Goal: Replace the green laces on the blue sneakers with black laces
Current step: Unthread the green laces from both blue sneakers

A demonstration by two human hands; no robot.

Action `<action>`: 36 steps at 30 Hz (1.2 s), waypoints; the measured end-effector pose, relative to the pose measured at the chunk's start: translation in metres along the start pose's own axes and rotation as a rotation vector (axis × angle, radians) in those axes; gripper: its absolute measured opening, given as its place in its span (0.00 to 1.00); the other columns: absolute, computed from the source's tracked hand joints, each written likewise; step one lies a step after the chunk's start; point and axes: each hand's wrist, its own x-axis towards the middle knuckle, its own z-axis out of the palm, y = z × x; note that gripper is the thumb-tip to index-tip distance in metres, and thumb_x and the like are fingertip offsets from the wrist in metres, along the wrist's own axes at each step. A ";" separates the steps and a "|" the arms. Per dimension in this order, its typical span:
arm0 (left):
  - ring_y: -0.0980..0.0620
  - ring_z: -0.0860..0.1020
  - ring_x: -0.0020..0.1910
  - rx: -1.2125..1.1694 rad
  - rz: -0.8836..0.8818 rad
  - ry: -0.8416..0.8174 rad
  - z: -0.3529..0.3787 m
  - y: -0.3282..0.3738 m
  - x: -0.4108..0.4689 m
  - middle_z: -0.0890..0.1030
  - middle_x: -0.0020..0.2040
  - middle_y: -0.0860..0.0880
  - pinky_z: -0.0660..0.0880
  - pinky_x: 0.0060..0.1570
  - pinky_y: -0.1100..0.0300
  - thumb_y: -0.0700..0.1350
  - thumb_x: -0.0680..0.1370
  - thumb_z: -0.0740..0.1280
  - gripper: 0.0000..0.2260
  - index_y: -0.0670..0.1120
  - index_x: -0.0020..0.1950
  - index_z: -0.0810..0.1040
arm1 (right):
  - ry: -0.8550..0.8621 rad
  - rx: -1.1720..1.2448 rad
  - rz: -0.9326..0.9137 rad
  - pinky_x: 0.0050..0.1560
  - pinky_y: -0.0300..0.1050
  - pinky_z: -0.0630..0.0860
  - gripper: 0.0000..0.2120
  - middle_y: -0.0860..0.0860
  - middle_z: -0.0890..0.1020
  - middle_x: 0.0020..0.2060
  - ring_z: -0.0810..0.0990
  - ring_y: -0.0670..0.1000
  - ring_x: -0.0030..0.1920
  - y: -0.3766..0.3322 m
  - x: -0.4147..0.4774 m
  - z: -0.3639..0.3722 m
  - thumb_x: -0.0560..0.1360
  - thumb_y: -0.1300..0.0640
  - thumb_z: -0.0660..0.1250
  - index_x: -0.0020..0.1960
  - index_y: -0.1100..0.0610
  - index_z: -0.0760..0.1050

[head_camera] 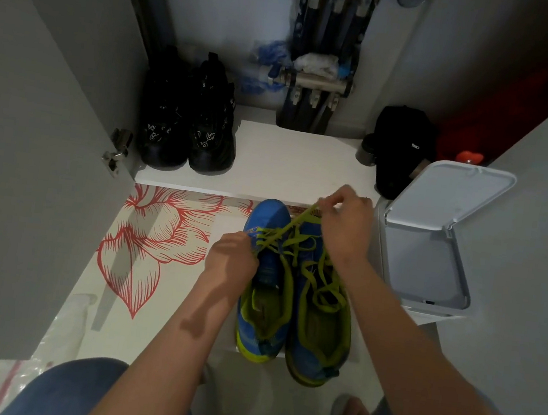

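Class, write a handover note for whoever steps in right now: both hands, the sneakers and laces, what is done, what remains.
Left hand grips the left sneaker at its eyelets.
Right hand pinches its green lace, pulled taut toward the toe.
Right sneaker stands beside it, lace loose but threaded.
Done: laces loosened, none fully out.
Left: strip both green laces, thread black ones; no black laces in view.

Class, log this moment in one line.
step: unlacing left sneaker | left hand: grips it | right hand: pinches green lace, taut
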 end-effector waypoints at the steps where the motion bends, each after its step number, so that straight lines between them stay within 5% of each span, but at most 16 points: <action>1: 0.41 0.80 0.53 0.015 0.003 -0.002 0.001 0.000 0.000 0.80 0.54 0.38 0.77 0.51 0.56 0.39 0.79 0.59 0.12 0.34 0.58 0.74 | 0.016 0.060 0.050 0.46 0.50 0.74 0.06 0.56 0.77 0.42 0.76 0.57 0.47 0.001 0.003 -0.004 0.77 0.58 0.65 0.45 0.60 0.74; 4: 0.41 0.79 0.54 0.062 0.010 0.028 0.002 0.002 0.000 0.77 0.45 0.43 0.74 0.48 0.58 0.40 0.79 0.59 0.12 0.36 0.58 0.74 | 0.011 0.120 0.097 0.36 0.43 0.70 0.06 0.55 0.78 0.41 0.76 0.54 0.42 0.002 0.002 -0.002 0.79 0.58 0.62 0.43 0.58 0.69; 7: 0.41 0.77 0.57 0.113 0.011 0.042 0.002 0.005 -0.002 0.78 0.54 0.40 0.72 0.49 0.57 0.40 0.80 0.59 0.12 0.36 0.59 0.74 | 0.062 0.300 0.191 0.31 0.40 0.66 0.06 0.51 0.76 0.37 0.74 0.49 0.34 0.002 0.001 -0.001 0.80 0.59 0.59 0.44 0.58 0.67; 11: 0.43 0.78 0.57 0.191 0.004 0.029 0.001 0.002 0.000 0.76 0.60 0.39 0.75 0.49 0.57 0.39 0.80 0.58 0.13 0.35 0.63 0.70 | 0.098 0.869 0.479 0.22 0.41 0.71 0.04 0.57 0.80 0.40 0.72 0.50 0.18 0.001 0.017 -0.014 0.81 0.60 0.54 0.52 0.60 0.66; 14: 0.43 0.76 0.59 0.167 0.004 0.033 0.002 0.005 -0.002 0.74 0.62 0.40 0.73 0.50 0.57 0.42 0.79 0.61 0.16 0.38 0.65 0.68 | -0.209 0.648 0.460 0.24 0.40 0.73 0.06 0.59 0.82 0.42 0.75 0.49 0.22 -0.002 0.016 -0.013 0.80 0.58 0.60 0.52 0.62 0.70; 16: 0.43 0.74 0.60 0.106 0.049 0.063 0.003 0.008 -0.002 0.71 0.63 0.41 0.73 0.53 0.55 0.43 0.78 0.63 0.19 0.43 0.69 0.67 | -0.380 0.412 0.344 0.33 0.42 0.78 0.06 0.60 0.82 0.46 0.80 0.51 0.34 -0.002 0.010 -0.005 0.78 0.59 0.63 0.50 0.62 0.74; 20: 0.46 0.65 0.65 0.067 0.192 0.133 0.012 0.008 0.004 0.67 0.64 0.43 0.71 0.58 0.56 0.43 0.78 0.62 0.16 0.47 0.66 0.73 | -0.360 -0.004 0.004 0.53 0.46 0.74 0.09 0.55 0.80 0.52 0.77 0.53 0.53 -0.004 -0.001 0.000 0.77 0.62 0.62 0.53 0.61 0.79; 23: 0.47 0.64 0.66 0.081 0.206 0.120 0.023 0.005 0.008 0.64 0.65 0.44 0.69 0.62 0.56 0.44 0.79 0.61 0.15 0.48 0.66 0.73 | -0.362 -0.127 -0.104 0.48 0.48 0.76 0.09 0.54 0.81 0.48 0.78 0.53 0.50 -0.011 -0.008 -0.003 0.77 0.59 0.60 0.51 0.59 0.79; 25: 0.47 0.65 0.65 0.057 0.208 0.128 0.026 0.005 0.011 0.64 0.65 0.44 0.69 0.63 0.57 0.45 0.80 0.61 0.14 0.47 0.65 0.75 | -0.593 -0.237 -0.111 0.39 0.45 0.74 0.11 0.53 0.80 0.37 0.79 0.53 0.40 -0.014 -0.014 -0.004 0.77 0.55 0.60 0.40 0.58 0.77; 28: 0.47 0.70 0.61 -0.153 0.151 0.156 0.030 0.004 0.018 0.69 0.62 0.43 0.70 0.60 0.60 0.43 0.80 0.62 0.11 0.44 0.59 0.79 | -0.899 -0.349 -0.089 0.30 0.42 0.65 0.19 0.51 0.68 0.27 0.68 0.50 0.28 -0.015 -0.024 -0.001 0.74 0.52 0.66 0.29 0.56 0.63; 31: 0.46 0.76 0.49 -0.667 -0.063 0.163 0.028 0.005 0.020 0.77 0.49 0.41 0.74 0.50 0.57 0.37 0.79 0.60 0.08 0.39 0.48 0.79 | -0.887 -0.444 -0.125 0.28 0.41 0.60 0.20 0.51 0.65 0.27 0.64 0.48 0.28 -0.011 -0.025 0.001 0.73 0.56 0.67 0.30 0.56 0.59; 34: 0.52 0.70 0.33 -1.377 -0.362 0.062 0.015 -0.004 0.023 0.72 0.36 0.46 0.68 0.35 0.63 0.35 0.80 0.58 0.12 0.42 0.37 0.70 | -0.897 -0.410 -0.077 0.28 0.41 0.59 0.18 0.51 0.65 0.28 0.65 0.48 0.28 -0.010 -0.022 0.000 0.73 0.59 0.66 0.30 0.56 0.59; 36: 0.50 0.72 0.36 -1.318 -0.332 0.039 0.013 -0.004 0.023 0.72 0.37 0.49 0.68 0.35 0.63 0.36 0.80 0.57 0.08 0.41 0.43 0.73 | -0.896 -0.403 -0.073 0.28 0.41 0.59 0.18 0.51 0.65 0.28 0.65 0.48 0.29 -0.010 -0.022 0.001 0.73 0.59 0.65 0.30 0.56 0.60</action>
